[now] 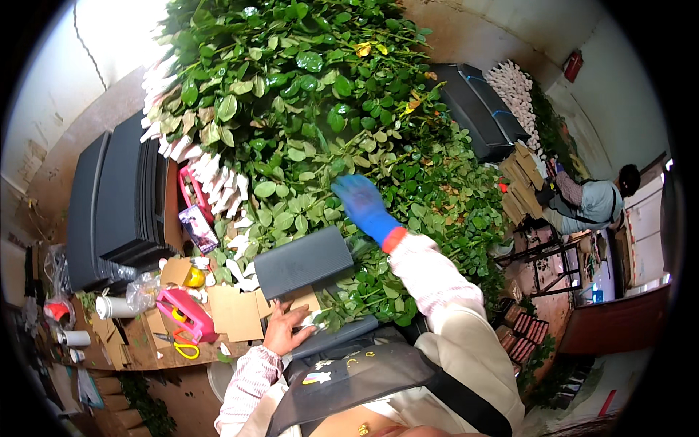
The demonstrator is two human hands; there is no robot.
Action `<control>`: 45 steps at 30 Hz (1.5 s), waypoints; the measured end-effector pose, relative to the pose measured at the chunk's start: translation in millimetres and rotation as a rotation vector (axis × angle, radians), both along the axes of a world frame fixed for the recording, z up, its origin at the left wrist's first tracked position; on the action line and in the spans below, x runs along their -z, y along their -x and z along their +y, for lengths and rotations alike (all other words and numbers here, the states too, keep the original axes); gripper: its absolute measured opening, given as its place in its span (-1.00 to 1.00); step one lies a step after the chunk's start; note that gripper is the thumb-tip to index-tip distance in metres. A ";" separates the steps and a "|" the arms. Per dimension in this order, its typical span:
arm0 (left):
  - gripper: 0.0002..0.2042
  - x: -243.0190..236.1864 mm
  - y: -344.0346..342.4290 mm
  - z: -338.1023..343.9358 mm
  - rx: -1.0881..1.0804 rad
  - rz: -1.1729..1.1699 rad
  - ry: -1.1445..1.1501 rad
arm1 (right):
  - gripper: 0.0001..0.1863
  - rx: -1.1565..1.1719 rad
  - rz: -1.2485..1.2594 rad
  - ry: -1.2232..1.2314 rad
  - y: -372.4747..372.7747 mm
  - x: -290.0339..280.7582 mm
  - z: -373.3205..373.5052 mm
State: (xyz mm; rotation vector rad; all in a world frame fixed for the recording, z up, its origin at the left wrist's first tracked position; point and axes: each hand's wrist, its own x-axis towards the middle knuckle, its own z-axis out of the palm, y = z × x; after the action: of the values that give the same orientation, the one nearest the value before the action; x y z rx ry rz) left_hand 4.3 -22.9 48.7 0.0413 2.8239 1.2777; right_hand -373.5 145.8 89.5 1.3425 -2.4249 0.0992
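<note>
My left hand (pixel 286 329), bare, lies by the near edge of a dark grey sheet (pixel 304 262), fingers stretched out and thumb apart. Beside its fingertips is a small white thing (pixel 312 319), partly covered, whose kind I cannot make out. My right hand (pixel 362 206) wears a blue glove with a red cuff and reaches over a big heap of green leafy stems (pixel 313 95). Motion blurs its fingers, so their grip is hidden. White-wrapped flower heads (pixel 218 182) line the heap's left side. A leafy bunch (pixel 371 295) lies between the sheet and my right arm.
At left stand dark sheet stacks (pixel 131 197), a pink holder (pixel 186 313), yellow-handled scissors (pixel 182 345), a white cup (pixel 113 306) and cardboard pieces (pixel 234 313). A dark stack (pixel 477 109) borders the heap's far right. Another person (pixel 586 200) is farther right, near flat cardboard (pixel 520 182).
</note>
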 end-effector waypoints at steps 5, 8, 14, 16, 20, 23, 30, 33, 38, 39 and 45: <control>-0.72 14.0 2.3 8.0 -0.075 0.052 0.065 | -0.73 0.220 -0.260 -0.453 34.5 13.6 -41.3; -0.75 16.4 -6.1 11.3 -0.163 0.128 0.065 | -0.78 -0.011 -0.144 0.029 5.2 -63.6 -19.7; -0.71 20.8 -5.0 13.7 -0.231 0.036 -0.178 | -0.78 -0.210 -0.302 0.156 -58.3 -153.6 110.8; -0.44 51.7 -7.9 11.1 -0.266 0.022 -0.284 | -0.79 -0.223 -0.478 0.070 -66.8 -119.7 154.6; -0.15 50.1 -13.3 12.2 -0.367 -0.066 -0.473 | -0.82 0.012 -0.514 -0.294 -95.5 -36.8 208.5; -0.17 40.3 -11.5 10.7 -0.359 -0.028 -0.392 | -0.80 0.156 -0.484 -0.466 -103.8 -13.4 210.6; -0.47 16.1 -6.5 12.4 -0.275 0.017 -0.297 | -0.64 0.304 -0.634 -0.922 -67.5 -80.4 115.9; -0.58 8.8 0.9 11.0 -0.234 0.062 -0.155 | -0.55 -0.064 -0.152 -0.176 -9.9 -65.0 58.7; -0.70 22.7 12.0 10.4 -0.268 0.037 -0.096 | -0.54 0.058 0.221 -0.151 85.1 -22.7 -34.2; -0.71 23.1 11.6 10.7 -0.282 0.039 -0.111 | -0.57 0.116 0.235 -0.225 87.6 -19.5 -49.1; -0.75 26.2 4.0 16.7 -0.342 0.073 -0.124 | -0.82 0.006 -0.123 -0.461 48.7 -24.9 -32.6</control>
State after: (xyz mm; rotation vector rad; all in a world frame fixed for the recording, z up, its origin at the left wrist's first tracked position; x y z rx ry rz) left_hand 0.3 -6.3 22.5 -0.4171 2.8973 1.5419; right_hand -422.2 113.3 114.5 1.5526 -2.6597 -0.4149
